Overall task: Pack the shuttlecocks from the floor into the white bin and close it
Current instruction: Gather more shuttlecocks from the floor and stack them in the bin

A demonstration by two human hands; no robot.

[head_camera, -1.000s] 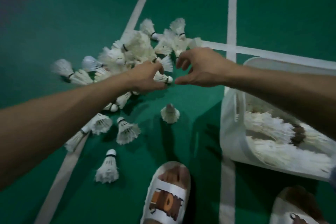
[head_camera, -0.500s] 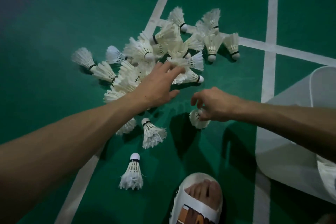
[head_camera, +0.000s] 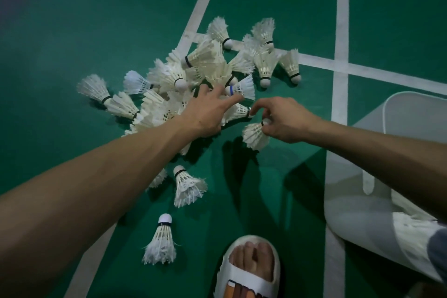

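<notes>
**A:** Head view. Saw what at the right edge?

**B:** Saw the white bin (head_camera: 353, 213), lid off. Made out packed shuttlecocks (head_camera: 411, 234) inside, feathers only; could not count them. Could not tell whether upright or tipped.

**A:** And out on the green floor (head_camera: 96, 31)?

**B:** Found the pile of shuttlecocks (head_camera: 205, 68) heaped across the white court lines (head_camera: 341, 31), well left of the bin, corks aimed every way.

**A:** Did what with the hands?

**B:** Laid the left hand (head_camera: 210, 113) on the pile, released, fingers spread, grasping nothing. Pinched the held shuttlecock (head_camera: 254, 136) by its cork with the right hand (head_camera: 283, 121), just right of the pile.

**A:** Pointed which way?

**B:** Ran slantwise: cork up-right into the fingers, skirt down-left.

**A:** Anything nearer?

**B:** Spotted the near stray (head_camera: 160, 242), cork away, skirt toward the camera, and the second stray (head_camera: 187, 185), cork up-left. Glimpsed a white sandal (head_camera: 251, 273) at the bottom edge.
</notes>
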